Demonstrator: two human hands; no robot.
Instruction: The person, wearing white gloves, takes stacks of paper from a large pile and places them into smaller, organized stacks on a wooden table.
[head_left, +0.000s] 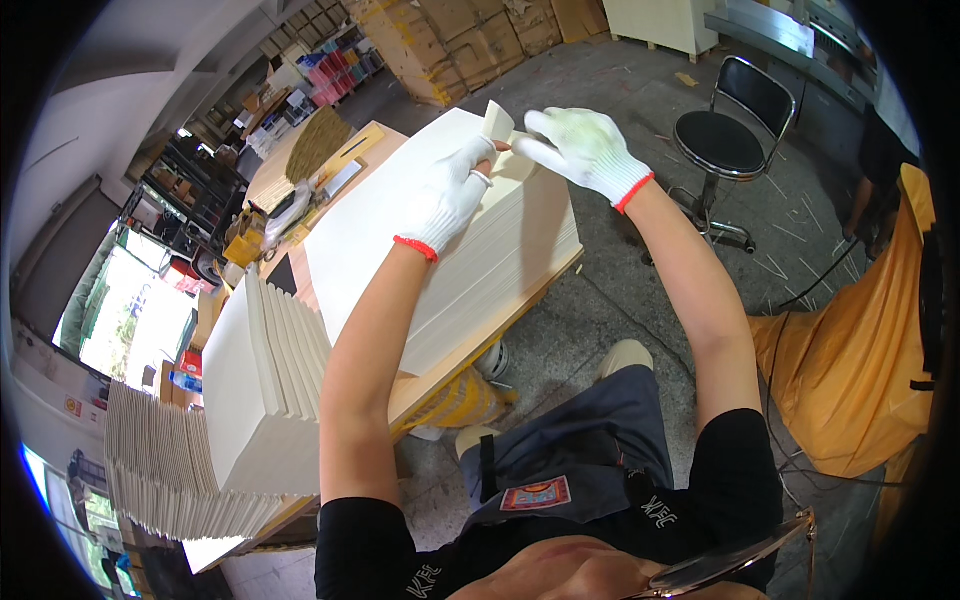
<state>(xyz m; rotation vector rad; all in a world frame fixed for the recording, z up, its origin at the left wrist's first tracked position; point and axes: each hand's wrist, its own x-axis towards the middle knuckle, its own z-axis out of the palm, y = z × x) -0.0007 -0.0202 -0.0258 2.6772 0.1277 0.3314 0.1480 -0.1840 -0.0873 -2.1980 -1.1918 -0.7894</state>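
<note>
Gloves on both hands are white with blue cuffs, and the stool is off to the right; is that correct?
Not quite: the head view shows that the cuffs are red, not blue. The left hand and right hand do wear white gloves, and the stool is off to the right.

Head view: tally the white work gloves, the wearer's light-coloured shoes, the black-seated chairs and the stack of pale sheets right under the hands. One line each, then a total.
White work gloves: 2 (left glove, right glove)
Light-coloured shoes: 2 (left shoe, right shoe)
Black-seated chair: 1
Stack of pale sheets under the hands: 1
Total: 6
</note>
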